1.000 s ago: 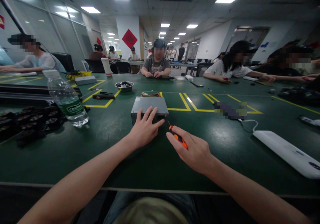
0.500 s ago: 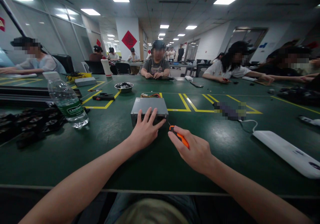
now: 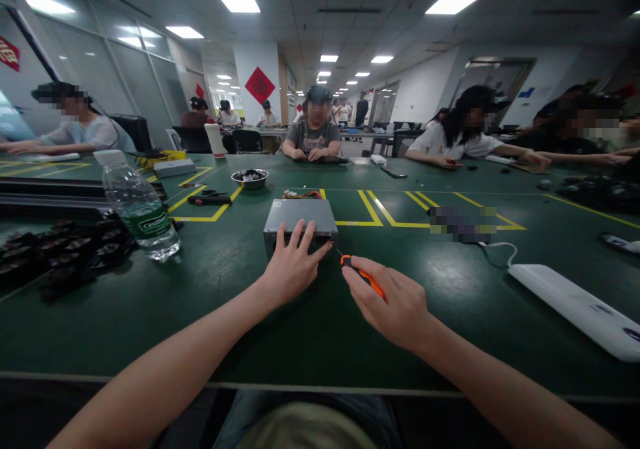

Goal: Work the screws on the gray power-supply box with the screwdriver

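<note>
A grey metal computer power supply (image 3: 301, 215) lies on the green table in front of me, a bundle of coloured cables (image 3: 303, 195) at its far side. My left hand (image 3: 294, 267) rests on its near edge with fingers spread over the top and front. In my right hand (image 3: 395, 299) is an orange-and-black screwdriver (image 3: 367, 281). Its thin shaft points at the near right corner of the power supply, by my left index finger. Whether the tip touches a screw, I cannot tell.
Left stand a water bottle (image 3: 145, 212) and several black fans (image 3: 70, 249). Beyond are a metal bowl (image 3: 250, 179) of small parts and a black tool (image 3: 210, 199). A white power bank (image 3: 575, 309) lies right, cabled to a blurred dark device (image 3: 457, 224). Other people sit around the table.
The view has shifted slightly. My right hand and the screwdriver have drawn a little to the right and towards me. My left hand stays on the power supply.
</note>
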### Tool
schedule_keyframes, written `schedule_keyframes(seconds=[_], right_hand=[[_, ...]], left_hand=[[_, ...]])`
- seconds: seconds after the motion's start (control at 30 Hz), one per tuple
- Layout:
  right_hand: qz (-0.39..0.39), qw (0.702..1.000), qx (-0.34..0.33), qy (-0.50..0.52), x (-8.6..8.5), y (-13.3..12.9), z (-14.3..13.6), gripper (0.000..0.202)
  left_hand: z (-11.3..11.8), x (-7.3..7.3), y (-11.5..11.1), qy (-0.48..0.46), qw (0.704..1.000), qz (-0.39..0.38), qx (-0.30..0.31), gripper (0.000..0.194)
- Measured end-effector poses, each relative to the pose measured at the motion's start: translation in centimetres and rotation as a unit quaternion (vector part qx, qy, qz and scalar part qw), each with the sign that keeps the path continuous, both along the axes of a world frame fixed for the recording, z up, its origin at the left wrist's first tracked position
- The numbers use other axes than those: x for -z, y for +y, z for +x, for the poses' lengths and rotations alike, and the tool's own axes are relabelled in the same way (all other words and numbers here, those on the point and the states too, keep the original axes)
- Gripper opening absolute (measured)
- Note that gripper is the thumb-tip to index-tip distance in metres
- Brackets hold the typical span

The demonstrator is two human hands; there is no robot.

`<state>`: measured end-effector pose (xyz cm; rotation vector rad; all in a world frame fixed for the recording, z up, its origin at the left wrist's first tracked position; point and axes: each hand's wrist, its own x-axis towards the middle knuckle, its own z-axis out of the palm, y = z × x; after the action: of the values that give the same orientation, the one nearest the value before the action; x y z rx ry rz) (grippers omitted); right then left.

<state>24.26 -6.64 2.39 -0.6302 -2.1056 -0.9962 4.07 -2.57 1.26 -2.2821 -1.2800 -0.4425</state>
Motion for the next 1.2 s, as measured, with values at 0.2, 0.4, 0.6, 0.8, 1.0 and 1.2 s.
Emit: schedule_keyframes(seconds=[0.2, 0.4, 0.6, 0.8, 1.0, 1.2], right_hand=[[0.006, 0.996, -0.09, 0.015, 0.2, -0.3, 0.6, 0.032], [0.001, 0.994, -0.102, 0.031, 0.3, 0.3, 0.5, 0.035], [-0.015, 0.995, -0.102, -0.014, 0.6, 0.9, -0.4, 0.021], [-0.013, 0.994, -0.108, -0.017, 0.6, 1.1, -0.8, 0.018], [-0.012, 0.996, -0.085, -0.018, 0.6, 1.5, -0.8, 0.017], [-0.013, 0.997, -0.066, -0.025, 0.3, 1.4, -1.1, 0.016]], left_hand=[[-0.2, -0.1, 0.0, -0.004, 1.0, -0.007, 0.013, 0.048], [-1.0, -0.2, 0.8, -0.073, 0.997, -0.025, 0.02, 0.032], [-1.4, -0.1, 1.6, -0.194, 0.981, -0.012, 0.01, 0.026], [-1.4, 0.2, 1.9, -0.209, 0.978, 0.001, 0.006, 0.032], [-1.4, 0.3, 2.0, -0.194, 0.981, -0.004, 0.007, 0.034], [-1.3, 0.3, 1.9, -0.189, 0.982, -0.006, 0.007, 0.034]])
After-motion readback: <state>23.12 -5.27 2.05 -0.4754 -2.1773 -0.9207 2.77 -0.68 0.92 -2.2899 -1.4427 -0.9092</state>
